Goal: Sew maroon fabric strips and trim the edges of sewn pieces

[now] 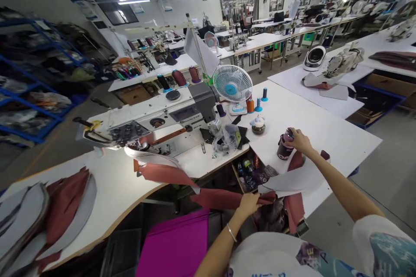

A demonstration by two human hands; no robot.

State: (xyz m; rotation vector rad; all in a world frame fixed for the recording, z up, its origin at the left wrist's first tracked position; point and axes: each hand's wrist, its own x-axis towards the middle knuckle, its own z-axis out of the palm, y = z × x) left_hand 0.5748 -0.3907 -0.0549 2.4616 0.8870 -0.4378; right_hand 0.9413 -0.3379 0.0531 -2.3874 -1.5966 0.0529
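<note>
Bottle (284,150), dark with pink near the top, stands on the right-hand white table (344,136), at the far edge of the grey and red fabric panel (289,180). Right hand (299,142) is on its top, fingers curled round the cap end, not spread. Left hand (249,204) is lower and closer to the body, fingers bent down over the red strip (217,199) and gripping it; thumb contact can't be made out. Strip runs left from there toward the sewing machine (156,119). Open drawer (237,177) full of small items sits below the table edge between the hands, so that side is tight. Panel's red end hangs over the front edge. Small lidded jar (258,126) is near the bottle on the machine side, fan (232,85) beyond it. Bare tabletop behind and right of the bottle, out to the far-right corner: plenty of room there.
</note>
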